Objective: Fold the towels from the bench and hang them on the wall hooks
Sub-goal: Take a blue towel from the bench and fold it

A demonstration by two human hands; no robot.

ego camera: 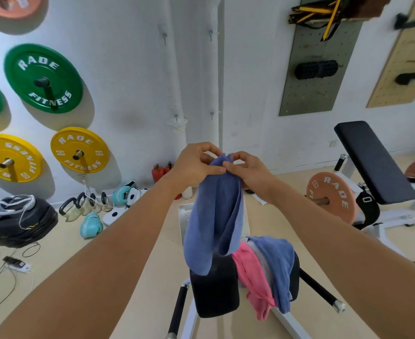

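Left hand [196, 165], right hand [249, 171] together pinch top edge of hanging blue towel [211, 216], fingers curled

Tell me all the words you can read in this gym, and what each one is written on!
"RADE FITNESS": green weight plate on the wall.
"RADE FITNESS": yellow weight plate on the wall.
"FITNESS", seen sideways and partly cut off: second yellow plate at the left edge.
"RADE", with only "FI" below: orange plate on the bar by the black bench.
Too blurred to read: print on the teal boxing glove.
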